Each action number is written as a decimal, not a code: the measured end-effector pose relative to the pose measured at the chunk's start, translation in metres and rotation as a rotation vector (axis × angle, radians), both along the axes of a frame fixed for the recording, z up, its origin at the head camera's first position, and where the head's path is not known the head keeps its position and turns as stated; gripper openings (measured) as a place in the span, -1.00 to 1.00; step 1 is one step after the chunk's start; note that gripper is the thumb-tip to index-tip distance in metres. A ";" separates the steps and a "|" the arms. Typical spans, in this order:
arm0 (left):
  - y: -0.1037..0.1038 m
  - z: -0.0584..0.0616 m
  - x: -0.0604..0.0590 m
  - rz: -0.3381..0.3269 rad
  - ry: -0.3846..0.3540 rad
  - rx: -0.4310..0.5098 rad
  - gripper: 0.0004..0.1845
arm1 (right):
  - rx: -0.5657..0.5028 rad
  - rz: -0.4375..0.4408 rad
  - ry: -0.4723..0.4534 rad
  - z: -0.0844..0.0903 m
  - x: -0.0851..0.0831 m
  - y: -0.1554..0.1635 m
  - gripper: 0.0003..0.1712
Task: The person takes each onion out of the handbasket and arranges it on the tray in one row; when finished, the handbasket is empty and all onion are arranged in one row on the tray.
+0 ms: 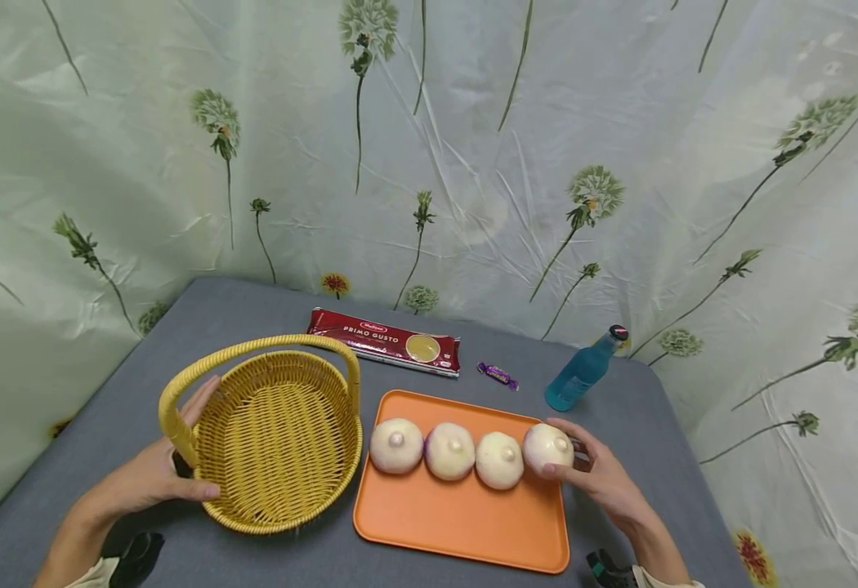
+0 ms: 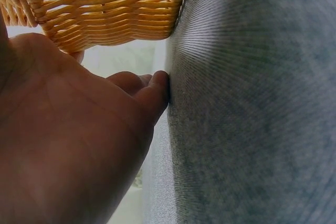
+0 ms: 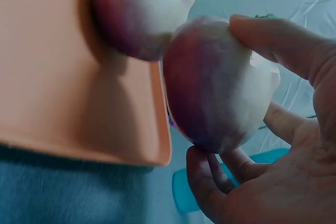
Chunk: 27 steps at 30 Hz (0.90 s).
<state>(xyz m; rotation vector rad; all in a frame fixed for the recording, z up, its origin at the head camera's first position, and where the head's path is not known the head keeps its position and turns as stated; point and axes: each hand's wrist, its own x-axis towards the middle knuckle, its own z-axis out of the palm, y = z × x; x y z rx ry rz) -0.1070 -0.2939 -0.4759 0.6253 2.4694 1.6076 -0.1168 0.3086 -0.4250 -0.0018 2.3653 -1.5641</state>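
Four white, purple-tinged turnips lie in a row on an orange tray. My right hand grips the rightmost turnip at the tray's right edge. In the right wrist view, thumb and fingers of the right hand curl around that turnip, which touches its neighbour. To the left of the tray stands an empty yellow wicker basket with a hoop handle. My left hand rests flat against the basket's left wall by the handle's base. The left wrist view shows the left hand beside the basket.
A grey cloth covers the table. At the back lie a red pasta pack and a small purple candy. A blue bottle stands just behind my right hand. A flowered curtain hangs close around the table.
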 end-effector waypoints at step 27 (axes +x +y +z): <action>-0.003 0.005 0.001 0.006 -0.033 0.010 0.36 | 0.217 0.028 -0.024 -0.015 -0.001 0.001 -0.08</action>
